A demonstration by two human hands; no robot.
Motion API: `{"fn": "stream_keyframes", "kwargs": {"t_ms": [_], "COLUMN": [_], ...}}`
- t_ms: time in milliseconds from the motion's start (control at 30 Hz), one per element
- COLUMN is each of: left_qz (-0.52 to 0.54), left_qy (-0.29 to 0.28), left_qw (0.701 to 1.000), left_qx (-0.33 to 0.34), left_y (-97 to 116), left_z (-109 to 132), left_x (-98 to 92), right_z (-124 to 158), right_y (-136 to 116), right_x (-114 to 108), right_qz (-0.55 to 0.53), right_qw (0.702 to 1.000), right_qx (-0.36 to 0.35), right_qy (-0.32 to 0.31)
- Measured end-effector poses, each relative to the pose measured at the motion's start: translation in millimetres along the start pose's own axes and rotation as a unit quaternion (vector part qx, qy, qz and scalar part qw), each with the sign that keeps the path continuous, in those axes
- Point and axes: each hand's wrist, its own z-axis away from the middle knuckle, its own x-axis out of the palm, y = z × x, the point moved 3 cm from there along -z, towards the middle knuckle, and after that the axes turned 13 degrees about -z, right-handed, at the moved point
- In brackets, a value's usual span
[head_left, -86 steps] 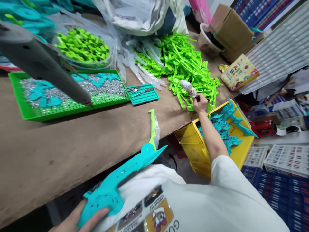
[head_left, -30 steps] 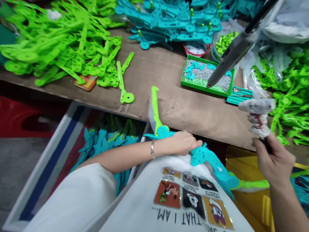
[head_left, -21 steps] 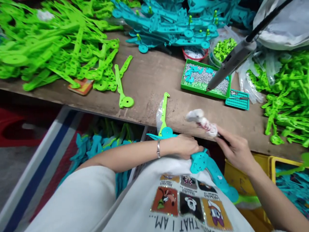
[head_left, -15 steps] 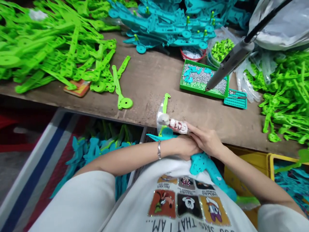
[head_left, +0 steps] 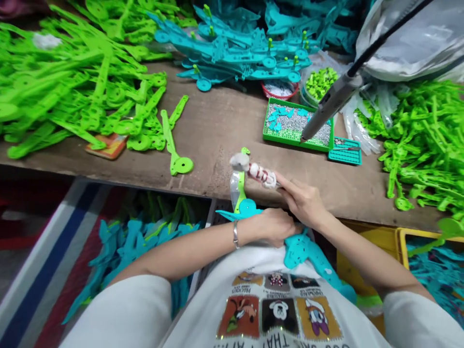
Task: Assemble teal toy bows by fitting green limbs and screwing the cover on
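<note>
I have the right hand (head_left: 304, 200) gripping a white, red-marked wrapped hammer (head_left: 259, 175), the left hand (head_left: 278, 226) closed over a flat teal plastic piece (head_left: 248, 207) at the bench's (head_left: 210, 135) front edge. Probably tapping; the next move needs a steady hold.

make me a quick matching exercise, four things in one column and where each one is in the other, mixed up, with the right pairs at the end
Things
1. wrapped hammer
2. bracelet
3. green tray
4. yellow crate

Places
a. on the table, holding small silver bits
b. around the wrist of the left hand
c. past the table's near edge, on the right of the picture
d. in the right hand

Right pairs
1-d, 2-b, 3-a, 4-c
</note>
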Motion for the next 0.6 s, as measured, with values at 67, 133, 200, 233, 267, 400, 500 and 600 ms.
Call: {"fn": "stream_keyframes", "kwargs": {"t_ms": [67, 133, 200, 233, 267, 400, 500, 600], "left_qz": [-0.028, -0.054, -0.068, -0.072, -0.073, -0.097, -0.133, -0.184], "left_qy": [-0.020, -0.041, -0.060, -0.072, -0.080, -0.070, -0.062, -0.005], "left_qw": [0.999, 0.998, 0.996, 0.995, 0.994, 0.991, 0.983, 0.972], "left_qx": [0.011, 0.009, -0.005, -0.015, -0.019, -0.061, -0.113, -0.144], "left_y": [0.8, 2.0, 2.3, 1.8, 1.3, -2.0, -4.3, -7.4], "left_z": [1.4, 2.1, 2.9, 3.9, 5.4, 19.0, 37.0, 59.5], "left_x": [3.2, 5.2, 5.6, 5.4, 4.6, -3.5, -7.9, -8.1], "right_z": [-11.1, -16.0, -13.0, -8.1, -0.8, 43.6, 67.8, 61.8], "right_y": [-3.4, -3.8, 2.0, 7.7, 15.3, 69.3, 138.6, 213.1], "right_x": [3.4, 1.8, -12.9, -25.9, -41.7, -114.6, -158.7, -179.1], "right_qz": [0.000, 0.011, 0.012, 0.008, 0.000, -0.001, 0.040, 0.050], "right_qw": [0.999, 0.996, 0.995, 0.996, 0.997, 0.985, 0.945, 0.916], "right_qx": [0.040, 0.071, 0.082, 0.081, 0.077, 0.108, 0.233, 0.301], "right_qy": [-0.012, -0.055, -0.056, -0.031, 0.002, 0.137, 0.226, 0.259]}}
